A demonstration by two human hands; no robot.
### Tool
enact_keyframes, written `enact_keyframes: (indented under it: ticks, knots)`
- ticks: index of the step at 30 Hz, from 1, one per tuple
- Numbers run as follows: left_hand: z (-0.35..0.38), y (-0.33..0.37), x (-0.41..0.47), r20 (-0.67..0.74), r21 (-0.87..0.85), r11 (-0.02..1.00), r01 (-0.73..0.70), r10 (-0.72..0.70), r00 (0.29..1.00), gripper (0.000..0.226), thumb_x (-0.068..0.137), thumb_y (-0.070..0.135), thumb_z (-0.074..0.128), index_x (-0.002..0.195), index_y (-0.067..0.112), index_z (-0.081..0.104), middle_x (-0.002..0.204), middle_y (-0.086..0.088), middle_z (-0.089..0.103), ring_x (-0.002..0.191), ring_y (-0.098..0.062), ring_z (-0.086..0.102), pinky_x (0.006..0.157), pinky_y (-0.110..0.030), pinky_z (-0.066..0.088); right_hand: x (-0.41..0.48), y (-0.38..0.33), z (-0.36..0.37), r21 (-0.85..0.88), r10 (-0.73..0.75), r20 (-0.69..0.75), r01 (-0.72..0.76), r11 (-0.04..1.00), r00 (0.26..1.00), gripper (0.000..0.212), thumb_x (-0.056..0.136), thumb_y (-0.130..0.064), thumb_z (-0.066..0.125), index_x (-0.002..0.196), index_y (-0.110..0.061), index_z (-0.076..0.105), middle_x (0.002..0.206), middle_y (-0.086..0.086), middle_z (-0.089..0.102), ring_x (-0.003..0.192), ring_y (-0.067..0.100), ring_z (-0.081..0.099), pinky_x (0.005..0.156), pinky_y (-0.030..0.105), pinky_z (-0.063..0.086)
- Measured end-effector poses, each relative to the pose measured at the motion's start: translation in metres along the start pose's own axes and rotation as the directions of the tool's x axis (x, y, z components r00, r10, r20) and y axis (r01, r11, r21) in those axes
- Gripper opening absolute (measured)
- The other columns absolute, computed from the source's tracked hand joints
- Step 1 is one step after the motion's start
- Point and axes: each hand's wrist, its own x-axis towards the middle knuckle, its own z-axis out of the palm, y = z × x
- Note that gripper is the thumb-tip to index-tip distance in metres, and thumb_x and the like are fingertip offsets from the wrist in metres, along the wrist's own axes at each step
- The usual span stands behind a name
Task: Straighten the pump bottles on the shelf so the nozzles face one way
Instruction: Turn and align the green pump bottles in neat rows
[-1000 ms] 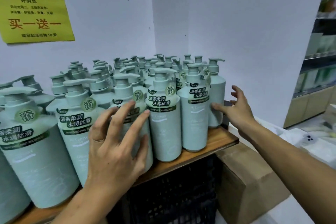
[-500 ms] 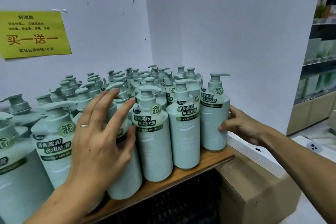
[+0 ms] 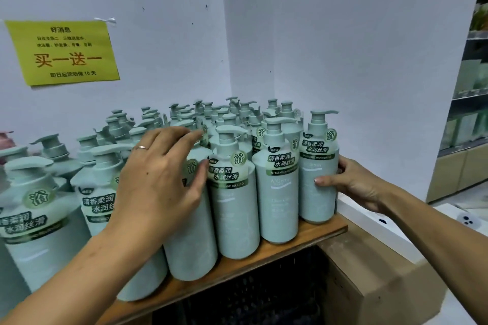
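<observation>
Several pale green pump bottles stand packed on a wooden shelf (image 3: 298,241) in a wall corner. My right hand (image 3: 353,185) grips the rightmost front bottle (image 3: 317,166), thumb on its front and fingers round its far side; its nozzle points right. My left hand (image 3: 161,179) rests with straight, spread fingers on the shoulder of another front-row bottle (image 3: 192,245), hiding its pump. Between them stand two front bottles (image 3: 232,214) (image 3: 280,198) with labels forward and nozzles pointing right.
A yellow sign (image 3: 63,53) is taped to the left wall. A cardboard box (image 3: 383,287) sits right of the shelf, with a black crate (image 3: 250,298) under it. Store shelving (image 3: 470,113) stands at the far right.
My right hand went from touching the rightmost bottle with open fingers to gripping it, and its label now faces front. My left hand slid up and right over its bottle.
</observation>
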Motion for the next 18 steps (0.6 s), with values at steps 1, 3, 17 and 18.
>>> enact_keyframes:
  ticks: [1, 3, 17, 18]
  knots:
    - [-0.001, 0.000, 0.000, 0.003, 0.010, 1.000, 0.002, -0.002, 1.000, 0.042, 0.085, 0.030, 0.064, 0.123, 0.012, 0.061, 0.114, -0.004, 0.062, 0.108, -0.024, 0.051, 0.091, -0.034, 0.039, -0.003, 0.000, -0.003, 0.010, 0.010, 0.021, -0.010, 1.000, 1.000, 0.080, 0.055, -0.019, 0.093, 0.126, -0.014, 0.058, 0.123, 0.010, 0.066, 0.114, 0.028, 0.063, 0.084, 0.034, 0.056]
    - [0.000, -0.001, -0.001, 0.013, 0.020, 1.000, -0.005, 0.005, 1.000, 0.045, 0.082, 0.028, 0.067, 0.124, 0.012, 0.061, 0.114, -0.004, 0.061, 0.108, -0.024, 0.051, 0.089, -0.032, 0.038, -0.007, 0.001, -0.006, 0.052, 0.028, 0.113, -0.034, 0.998, 0.993, 0.073, 0.059, -0.015, 0.089, 0.126, -0.012, 0.060, 0.127, 0.014, 0.063, 0.117, 0.030, 0.060, 0.087, 0.035, 0.054]
    - [-0.009, 0.003, -0.003, 0.035, -0.023, 1.000, -0.006, 0.007, 0.999, 0.045, 0.088, 0.035, 0.057, 0.125, 0.011, 0.061, 0.115, -0.005, 0.062, 0.107, -0.025, 0.053, 0.089, -0.033, 0.041, -0.016, -0.001, -0.005, 0.021, 0.037, 0.214, -0.042, 0.999, 0.976, 0.085, 0.061, -0.025, 0.089, 0.136, -0.010, 0.049, 0.137, 0.016, 0.054, 0.127, 0.032, 0.052, 0.104, 0.044, 0.044]
    - [-0.011, 0.004, -0.002, 0.054, -0.035, 0.999, 0.002, 0.000, 0.999, 0.045, 0.088, 0.038, 0.056, 0.124, 0.012, 0.062, 0.114, -0.004, 0.062, 0.107, -0.025, 0.054, 0.089, -0.034, 0.042, -0.018, -0.005, -0.008, -0.022, 0.024, 0.202, -0.020, 1.000, 0.979, 0.086, 0.063, -0.035, 0.087, 0.137, -0.015, 0.048, 0.139, 0.014, 0.052, 0.126, 0.030, 0.052, 0.105, 0.044, 0.042]
